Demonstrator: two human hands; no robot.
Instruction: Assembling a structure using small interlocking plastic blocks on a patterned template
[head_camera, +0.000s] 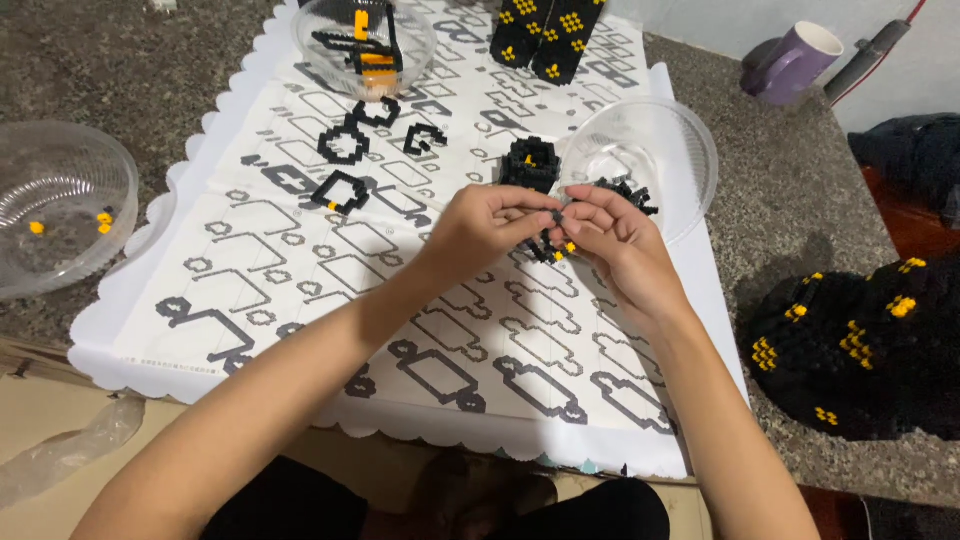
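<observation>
Small black-and-yellow brick assembly (556, 243) sits pinched between both hands over the printed paper instruction sheet (300, 280). Left hand (480, 225) fingers grasp it; right hand (610, 235) fingertips clench a tiny piece. Best pressed squarely, steadily. Clear plastic bowl (680, 150) just beyond.

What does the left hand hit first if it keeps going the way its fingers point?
Almost at once, the right hand: the left hand points right, fingertips already meeting it over a small black-and-yellow brick piece. Beyond sits the clear plastic bowl, though depth is unclear.
</observation>
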